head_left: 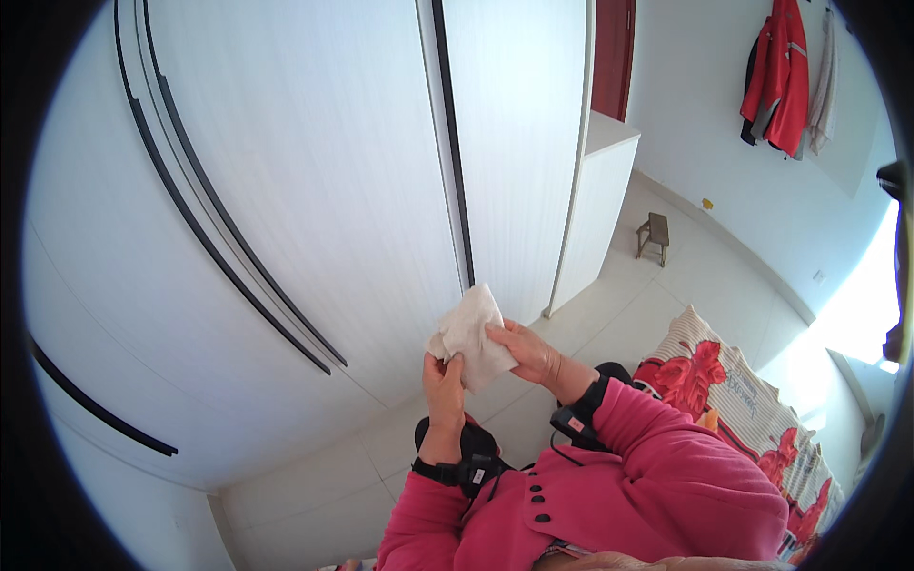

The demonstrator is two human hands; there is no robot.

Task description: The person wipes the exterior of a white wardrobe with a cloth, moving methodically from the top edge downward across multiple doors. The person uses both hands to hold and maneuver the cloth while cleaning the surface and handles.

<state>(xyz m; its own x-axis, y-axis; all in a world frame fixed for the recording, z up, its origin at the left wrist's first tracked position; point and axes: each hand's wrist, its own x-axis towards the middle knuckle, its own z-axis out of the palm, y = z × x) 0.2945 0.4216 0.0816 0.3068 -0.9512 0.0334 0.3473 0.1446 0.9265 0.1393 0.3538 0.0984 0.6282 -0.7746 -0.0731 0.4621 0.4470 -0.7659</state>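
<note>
Though rumpled, an off-white cloth [476, 335]

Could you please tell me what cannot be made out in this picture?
All in the head view:
Right hand: most fingers hidden behind the pale cloth.
Pale cloth: its far side, hidden by its own near side.
White wardrobe: its inside, hidden by closed doors.
Orange item on the striped cover: too small to identify, beside the pink sleeve.
Dark thing at far right: cut off by the fisheye rim.
</note>
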